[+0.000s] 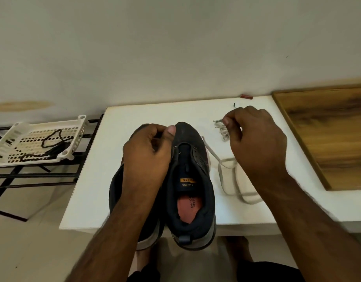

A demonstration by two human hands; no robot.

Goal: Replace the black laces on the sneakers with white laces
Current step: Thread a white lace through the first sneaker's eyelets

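Two dark sneakers stand side by side on the white table (134, 117), heels toward me. The right sneaker (192, 186) has no lace in its eyelets and shows a pink insole. My left hand (149, 151) covers the front of the left sneaker (116, 192), with fingers curled and the thumb at the right shoe's toe; what it pinches is hidden. My right hand (257, 143) pinches the tip of a white lace (218, 122) just above the table. The white lace (228, 178) loops across the table beside the right shoe. Black laces (51, 147) lie in a white basket (77, 127).
The white basket rests on a black metal rack (33, 176) left of the table. A wooden board (328, 135) lies on the table's right part. A small red object (246, 96) sits at the table's far edge by the wall.
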